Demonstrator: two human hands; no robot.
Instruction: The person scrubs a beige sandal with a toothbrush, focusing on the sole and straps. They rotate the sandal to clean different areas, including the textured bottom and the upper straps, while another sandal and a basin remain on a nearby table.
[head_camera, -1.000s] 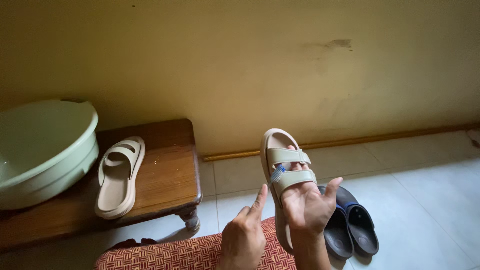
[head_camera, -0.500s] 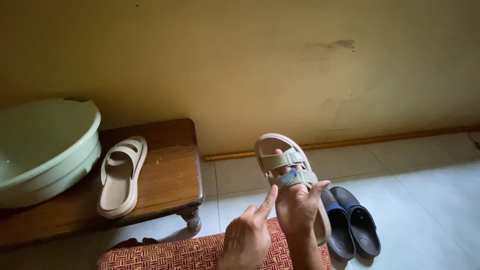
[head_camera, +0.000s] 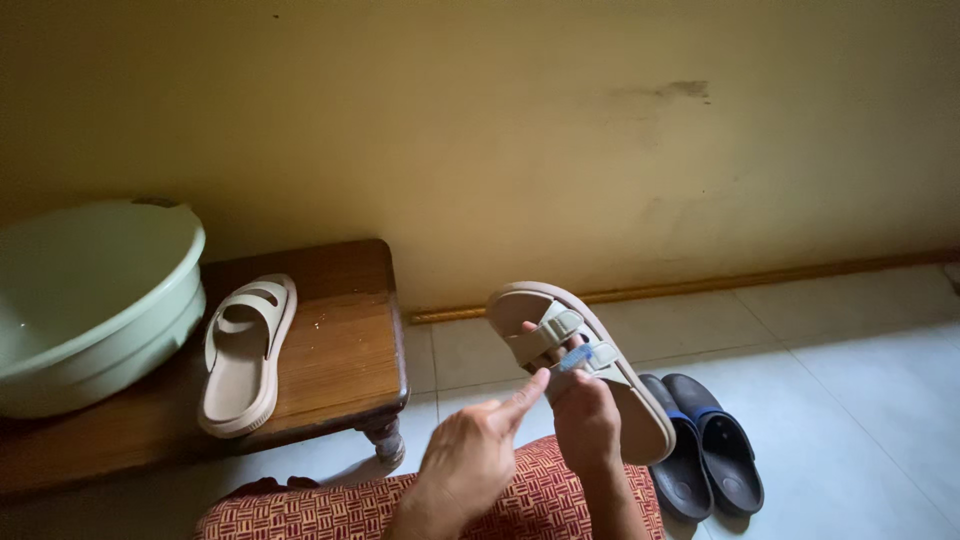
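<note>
My right hand (head_camera: 585, 425) grips a beige two-strap sandal (head_camera: 520, 308), with its fingers pushed under the straps. The sandal is tilted, its toe end pointing up and left. My left hand (head_camera: 470, 455) sits just left of it, fingers curled and index finger stretched toward the straps. A small blue and white brush head (head_camera: 575, 357) rests against the rear strap, just beyond that fingertip. Its handle is hidden, apparently in my left hand.
The matching beige sandal (head_camera: 240, 360) lies on a low wooden bench (head_camera: 345, 340) beside a pale green basin (head_camera: 100, 300). A pair of dark slippers (head_camera: 715, 450) stands on the tiled floor at the right. Red patterned cloth (head_camera: 330, 510) covers my lap. A yellow wall rises behind.
The sandal has been turned from nearly upright to tilted left and lowered. The brush head has moved along the straps, and my left hand has shifted slightly left and down.
</note>
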